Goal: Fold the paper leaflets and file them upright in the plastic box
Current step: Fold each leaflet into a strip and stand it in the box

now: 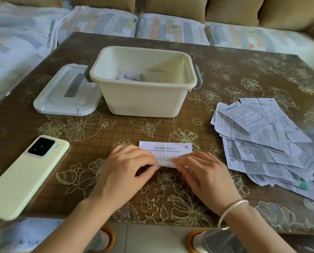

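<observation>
1. While both hands work near the front edge of the counter [243,57], a white leaflet [165,150] lies flat at 6 o'clock with its printed heading facing up.
2. The left hand [124,170] pinches the leaflet's near, doubled-over edge at its left end, fingers curled down onto the paper.
3. The right hand [205,177] pinches the same edge at its right end, and the fingertips of the two hands almost meet along the fold.
4. A silver bracelet [231,210] circles the right wrist.
5. The plastic box [143,101] stands open at 12 o'clock, cream-coloured with grey latches at both ends.
6. A few folded papers [139,76] sit inside it. They seem to lean rather than stand straight, though the front wall hides most of them.
7. The lid [61,95] lies flat at 10 o'clock, just beside the box's left end.
8. A pile of leaflets [265,143], unfolded and fanned out, lies at 3 o'clock, well apart from the box.
9. A pale-green phone [21,178] lies camera side up at 8 o'clock.
10. A sofa [170,28] with a patterned cover runs behind the counter.
</observation>
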{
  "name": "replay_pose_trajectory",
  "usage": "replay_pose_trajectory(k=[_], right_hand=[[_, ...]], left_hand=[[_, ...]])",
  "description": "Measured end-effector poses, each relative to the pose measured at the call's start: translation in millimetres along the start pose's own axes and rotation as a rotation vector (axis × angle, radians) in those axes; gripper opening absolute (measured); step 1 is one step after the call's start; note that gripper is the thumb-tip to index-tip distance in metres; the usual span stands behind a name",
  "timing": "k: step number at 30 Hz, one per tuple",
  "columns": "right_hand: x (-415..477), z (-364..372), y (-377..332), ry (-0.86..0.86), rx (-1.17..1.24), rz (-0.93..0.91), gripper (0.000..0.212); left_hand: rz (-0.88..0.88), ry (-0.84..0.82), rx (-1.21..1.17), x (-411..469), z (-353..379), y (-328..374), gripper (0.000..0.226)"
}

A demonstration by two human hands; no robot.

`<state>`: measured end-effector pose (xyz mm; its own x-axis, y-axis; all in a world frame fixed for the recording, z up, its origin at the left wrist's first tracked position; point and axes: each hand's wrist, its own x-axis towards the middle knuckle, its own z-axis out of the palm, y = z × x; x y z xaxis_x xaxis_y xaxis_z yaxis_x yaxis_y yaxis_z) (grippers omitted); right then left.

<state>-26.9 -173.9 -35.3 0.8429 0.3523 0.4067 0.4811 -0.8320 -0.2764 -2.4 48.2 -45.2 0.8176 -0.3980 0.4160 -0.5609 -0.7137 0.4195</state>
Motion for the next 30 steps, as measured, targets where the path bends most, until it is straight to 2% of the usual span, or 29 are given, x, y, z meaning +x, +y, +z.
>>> replay_pose_trajectory(k=[3, 7, 11, 16, 24, 27, 30], right_hand=[[11.5, 0.0, -3.6, 0.058, 0.029, 0.111, 0.026], [24.6, 3.7, 1.6, 0.079, 0.017, 0.28, 0.015], [29.8, 8.7, 9.7, 0.034, 0.021, 0.397, 0.023], [30.7, 13.2, 12.4, -0.028, -0.003, 0.434, 0.025], [41.2, 4.9, 11.4, -0.148, 0.013, 0.503, 0.051], [50.8, -1.0, 9.0, -0.287, 0.007, 0.545, 0.068], [62.8, -5.8, 7.5, -0.419, -0.034, 0.58, 0.069]], left_hand=[[-0.061, 0.035, -0.052, 11.3, 3.6, -3.8, 0.032], [-0.17, 0.063, -0.027, 25.9, 9.9, -6.0, 0.031], [-0.244, 0.063, 0.056, 31.5, 18.7, -6.4, 0.02], [-0.232, 0.059, 0.119, 31.1, 21.0, -2.6, 0.038], [-0.092, 0.124, 0.242, 31.5, 22.5, -2.7, 0.01], [-0.015, 0.117, 0.217, 31.8, 23.0, -2.1, 0.012], [-0.014, 0.095, 0.143, 30.0, 22.6, -2.8, 0.013]])
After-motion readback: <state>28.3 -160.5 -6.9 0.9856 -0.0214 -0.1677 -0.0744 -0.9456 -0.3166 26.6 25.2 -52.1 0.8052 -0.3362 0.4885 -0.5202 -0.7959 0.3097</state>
